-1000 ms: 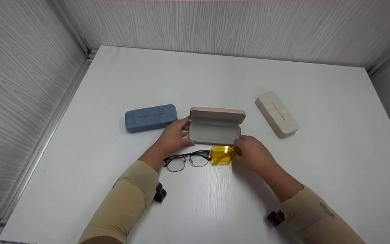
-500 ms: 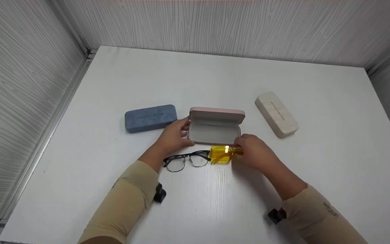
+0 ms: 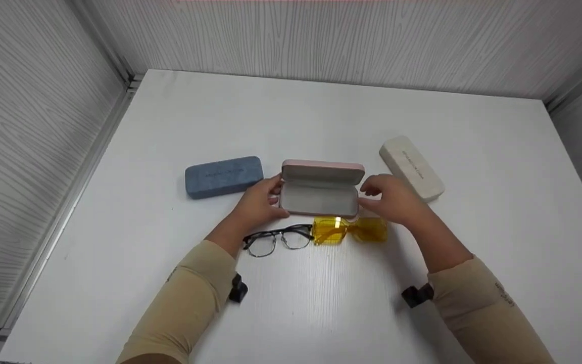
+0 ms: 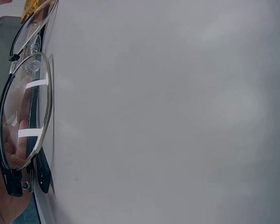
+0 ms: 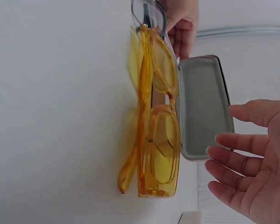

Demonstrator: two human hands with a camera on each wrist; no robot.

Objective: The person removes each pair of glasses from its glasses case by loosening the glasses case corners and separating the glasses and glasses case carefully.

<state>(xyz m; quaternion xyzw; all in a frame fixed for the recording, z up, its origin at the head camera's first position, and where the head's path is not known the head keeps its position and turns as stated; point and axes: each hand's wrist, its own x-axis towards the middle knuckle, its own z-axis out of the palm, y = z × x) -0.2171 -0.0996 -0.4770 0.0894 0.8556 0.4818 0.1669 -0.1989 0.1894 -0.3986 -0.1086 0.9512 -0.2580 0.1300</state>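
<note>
In the head view, a pink glasses case [image 3: 321,198] stands with its lid up, showing a grey lining. My left hand [image 3: 259,203] grips its left end, thumb at the front corner and fingers at the back. By the case's right end is my right hand [image 3: 392,199], its fingers [image 5: 242,161] spread and holding nothing in the right wrist view. Yellow-tinted glasses [image 3: 372,230] lie in front of the case. Black half-rim glasses [image 3: 286,238] lie to their left, close against them, and fill the left edge of the left wrist view.
A closed blue glasses case [image 3: 224,177] lies left of the pink one, close to my left hand. Behind my right forearm rests a closed cream glasses case [image 3: 412,167], set at a slant. Wood-grain panels wall the white table [image 3: 291,313] at the back and sides.
My right hand has let go of the yellow glasses and moved up and right to the pink case's right end. The left hand has stayed on the case.
</note>
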